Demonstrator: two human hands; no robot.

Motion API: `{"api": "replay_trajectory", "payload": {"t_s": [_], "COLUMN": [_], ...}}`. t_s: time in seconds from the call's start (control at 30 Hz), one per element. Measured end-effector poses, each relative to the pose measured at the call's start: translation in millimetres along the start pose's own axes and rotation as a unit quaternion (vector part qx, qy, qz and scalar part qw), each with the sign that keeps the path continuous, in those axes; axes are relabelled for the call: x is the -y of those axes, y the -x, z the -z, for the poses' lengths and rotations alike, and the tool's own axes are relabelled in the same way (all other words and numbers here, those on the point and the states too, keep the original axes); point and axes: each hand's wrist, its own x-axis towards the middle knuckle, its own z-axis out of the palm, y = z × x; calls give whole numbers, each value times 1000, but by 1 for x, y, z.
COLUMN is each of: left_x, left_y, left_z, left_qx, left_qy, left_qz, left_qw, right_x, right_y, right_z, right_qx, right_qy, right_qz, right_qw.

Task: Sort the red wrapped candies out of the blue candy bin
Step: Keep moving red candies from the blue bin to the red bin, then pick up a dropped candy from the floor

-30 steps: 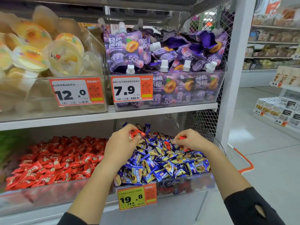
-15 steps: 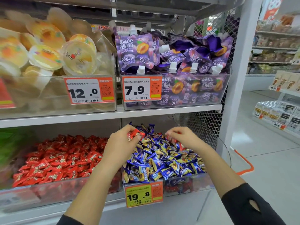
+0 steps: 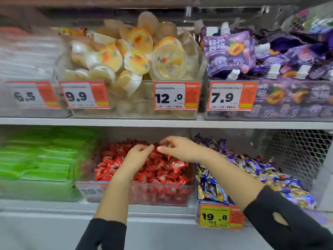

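A shop: clear bins of sweets and jelly cups (image 3: 137, 56) line a shelf (image 3: 162, 121), each fronted by orange price tags (image 3: 177, 96).

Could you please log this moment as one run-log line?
left hand: over red bin | right hand: over red bin, fingers curled, contents unclear | blue bin: untouched
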Motion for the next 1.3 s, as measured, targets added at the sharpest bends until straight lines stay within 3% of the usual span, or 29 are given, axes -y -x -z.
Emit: {"api": "replay_trajectory", "payload": {"t_s": [0.1,0.2,0.3,0.43,0.5,0.57,0.67,0.8,0.97,1.17,1.3], "left_x": [-1,0,-9,-13,13,60,146,233,288,331,332], "left_y": [-4,0,27,96,136,172,206,215,204,175,170], "left_z": [7,13,4,-43,-80,-121,-180,-231,-255,-271,-273], "left_qx": [-32,-113,-128,-101,-96,-89,-7,135,204,300,300], "left_qy": [54,30,42,104,174,220,168,29,-68,-159,-165], "left_qz": [-5,-61,-145,-246,-226,-139,28,178,226,227,244], "left_qw": [998,991,980,958,954,961,985,974,950,913,907], "right_x": [6,0,-12,-21,-32,-55,-102,-163,-220,-293,-313], "right_y": [-8,19,67,137,165,189,225,259,260,233,213], "right_z": [-4,0,-5,-37,-64,-104,-181,-274,-334,-365,-383], "right_qx": [15,-41,-125,-278,-325,-349,-315,-165,-12,33,47], "right_qy": [81,9,-87,-161,-179,-182,-226,-149,-77,-64,-40], "right_qz": [16,32,45,67,57,3,-178,-349,-425,-451,-445], "right_qw": [996,999,987,945,927,919,905,910,902,890,893]}}
